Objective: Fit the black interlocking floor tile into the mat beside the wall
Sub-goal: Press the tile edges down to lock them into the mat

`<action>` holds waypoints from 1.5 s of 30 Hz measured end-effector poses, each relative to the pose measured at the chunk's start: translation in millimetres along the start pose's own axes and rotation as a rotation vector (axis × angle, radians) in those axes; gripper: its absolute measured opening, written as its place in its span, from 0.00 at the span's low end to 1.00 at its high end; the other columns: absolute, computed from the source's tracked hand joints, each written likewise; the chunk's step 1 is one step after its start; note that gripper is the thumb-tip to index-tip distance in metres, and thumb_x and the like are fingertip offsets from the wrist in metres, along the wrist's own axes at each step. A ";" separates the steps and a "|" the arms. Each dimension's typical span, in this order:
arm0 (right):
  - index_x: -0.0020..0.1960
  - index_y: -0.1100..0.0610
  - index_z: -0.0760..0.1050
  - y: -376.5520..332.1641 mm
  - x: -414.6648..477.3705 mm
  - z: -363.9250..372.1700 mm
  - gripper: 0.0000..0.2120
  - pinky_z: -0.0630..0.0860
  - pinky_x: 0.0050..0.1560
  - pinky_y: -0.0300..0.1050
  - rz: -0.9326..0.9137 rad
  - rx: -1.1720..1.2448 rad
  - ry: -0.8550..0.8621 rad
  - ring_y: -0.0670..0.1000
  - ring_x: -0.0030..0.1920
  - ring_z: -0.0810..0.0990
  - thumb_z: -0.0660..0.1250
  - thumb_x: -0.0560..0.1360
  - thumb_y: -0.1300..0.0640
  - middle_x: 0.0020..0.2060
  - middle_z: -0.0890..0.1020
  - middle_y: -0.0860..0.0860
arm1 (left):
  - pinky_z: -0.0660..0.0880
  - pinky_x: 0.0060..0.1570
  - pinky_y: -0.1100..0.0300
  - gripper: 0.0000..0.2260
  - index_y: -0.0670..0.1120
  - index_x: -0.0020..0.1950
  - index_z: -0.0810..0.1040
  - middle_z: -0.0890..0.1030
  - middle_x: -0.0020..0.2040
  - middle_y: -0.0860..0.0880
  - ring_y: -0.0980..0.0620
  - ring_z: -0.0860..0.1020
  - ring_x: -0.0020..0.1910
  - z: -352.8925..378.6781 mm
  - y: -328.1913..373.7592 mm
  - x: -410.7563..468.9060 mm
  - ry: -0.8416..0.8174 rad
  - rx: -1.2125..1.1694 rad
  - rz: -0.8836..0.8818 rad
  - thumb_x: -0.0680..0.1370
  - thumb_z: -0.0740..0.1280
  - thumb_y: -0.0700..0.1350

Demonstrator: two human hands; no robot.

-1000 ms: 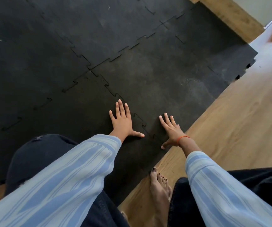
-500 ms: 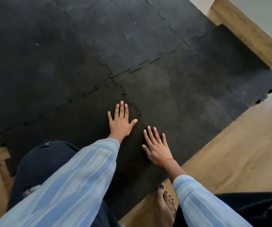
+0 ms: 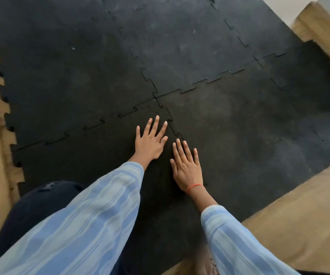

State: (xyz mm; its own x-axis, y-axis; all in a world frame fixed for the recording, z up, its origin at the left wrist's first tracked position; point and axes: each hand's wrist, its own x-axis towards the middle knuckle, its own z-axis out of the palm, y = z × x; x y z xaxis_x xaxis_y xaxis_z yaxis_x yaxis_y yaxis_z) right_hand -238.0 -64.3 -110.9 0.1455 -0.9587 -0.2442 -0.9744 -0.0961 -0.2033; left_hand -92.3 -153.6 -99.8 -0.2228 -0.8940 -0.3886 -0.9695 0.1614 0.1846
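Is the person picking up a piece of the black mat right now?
No, both the left hand and the right hand lie flat, fingers spread, on top of the black mat, gripping nothing.

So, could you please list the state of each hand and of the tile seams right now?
Left hand: flat, fingers spread, pressing the mat.
Right hand: flat, palm down on the mat.
Seam between the hands: tabs look seated.
Mat's left edge: tabs free, unjoined.

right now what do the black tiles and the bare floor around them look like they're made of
Black tiles: probably rubber or dense foam, matte with a fine grainy texture, cut with puzzle-tooth edges. Bare floor: tan with a faint wood grain and low sheen, likely laminate or wood; motion blur leaves it open.
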 end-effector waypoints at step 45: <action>0.77 0.42 0.38 -179.6 147.6 -0.7 0.27 0.35 0.72 0.63 -0.460 -0.183 -0.258 0.49 0.77 0.34 0.43 0.81 0.41 0.77 0.37 0.43 | 0.40 0.75 0.43 0.46 0.42 0.78 0.35 0.34 0.78 0.42 0.44 0.37 0.78 -9.9 -230.2 -107.3 -0.022 -0.327 -0.984 0.75 0.48 0.73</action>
State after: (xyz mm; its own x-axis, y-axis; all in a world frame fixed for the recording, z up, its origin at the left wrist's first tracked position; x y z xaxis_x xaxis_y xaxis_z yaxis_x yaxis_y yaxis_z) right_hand -41.7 -188.8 -109.8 0.5780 -0.7124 -0.3980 -0.8109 -0.5563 -0.1818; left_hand 155.8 -99.0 -91.6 0.6478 -0.5605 -0.5159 -0.6491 -0.7606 0.0114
